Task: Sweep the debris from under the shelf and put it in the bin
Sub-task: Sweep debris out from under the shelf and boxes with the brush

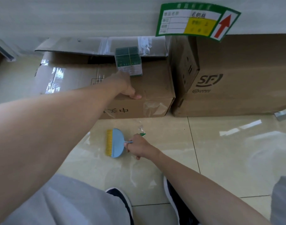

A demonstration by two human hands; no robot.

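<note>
- Shelf point(90, 21) fills the top of the view, with two cartons shoved under it: the SF box point(236, 75) on the right and the box point(147, 88) beside it, just touching.
- Left hand point(124, 86) rests on top of the box, thumb down at the front edge. The fingers are hidden behind the hand, so I cannot tell how far they curl. A green pack point(129, 64) sits just beyond them.
- Risk here: drag the box and the pack could topple off.
- Right hand point(138, 147) grips the brush point(116, 143) by its handle, bristles facing left, low over the floor point(220, 151).
- Debris point(141, 129), a clear wrapper scrap with a green bit, lies just beyond the right hand, in front of the box.
- Danger: it's light, so a hard flick could send it into the gap between the cartons.
- No bin in view.
</note>
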